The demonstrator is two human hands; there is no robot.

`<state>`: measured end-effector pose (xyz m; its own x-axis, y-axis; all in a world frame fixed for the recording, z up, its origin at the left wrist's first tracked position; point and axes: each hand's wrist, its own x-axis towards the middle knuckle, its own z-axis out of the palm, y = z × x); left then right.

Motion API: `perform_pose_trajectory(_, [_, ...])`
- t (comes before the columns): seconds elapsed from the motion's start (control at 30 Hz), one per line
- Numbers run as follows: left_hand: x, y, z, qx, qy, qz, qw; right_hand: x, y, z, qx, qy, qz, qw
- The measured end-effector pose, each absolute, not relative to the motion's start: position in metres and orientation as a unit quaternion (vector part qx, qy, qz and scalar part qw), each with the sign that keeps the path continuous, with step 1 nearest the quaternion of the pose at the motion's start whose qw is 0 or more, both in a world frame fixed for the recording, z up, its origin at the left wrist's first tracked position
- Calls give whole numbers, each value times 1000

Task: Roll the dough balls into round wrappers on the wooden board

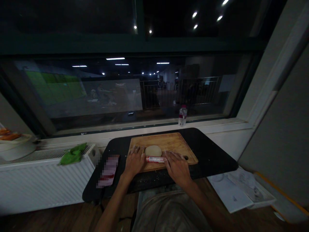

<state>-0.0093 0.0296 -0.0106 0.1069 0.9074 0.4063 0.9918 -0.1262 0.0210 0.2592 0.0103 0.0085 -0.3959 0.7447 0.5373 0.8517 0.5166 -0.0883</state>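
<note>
A round, flattened piece of pale dough lies on a wooden cutting board. Just on the near side of it is a rolling pin with a white-and-red printed middle, at or touching the dough's near edge. My left hand is closed over the pin's left end, its fingertips dusted with flour. Over the right end lies my right hand, fingers bent forward around it. Both ends of the pin are hidden under my hands.
The board rests on a black table; a phone-like flat item, partly blurred, lies at its left. A water bottle stands on the windowsill. A green cloth and a white bowl sit on the radiator.
</note>
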Motion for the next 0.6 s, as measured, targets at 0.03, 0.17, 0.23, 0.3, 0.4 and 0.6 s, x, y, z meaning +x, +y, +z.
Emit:
perform_pose_trajectory(0.03, [-9,29,-10,-731,-649,-166,127,260,13,10,-478,-832,-99,265])
perform_pose_trajectory(0.17, [-3,29,-2,-705,-678,-174,111,259,30,19,-467,-839,-97,260])
perform_pose_trajectory(0.23, [0,30,4,-691,-694,-172,101,258,41,26,-466,-843,-99,252])
perform_pose_trajectory(0.3, [1,31,11,-692,-696,-173,81,256,51,32,-467,-847,-99,233])
perform_pose_trajectory(0.4, [-1,30,24,-716,-675,-177,22,252,66,36,-482,-848,-99,197])
perform_pose_trajectory(0.6, [-6,28,51,-768,-624,-120,-77,247,91,37,-493,-847,-92,176])
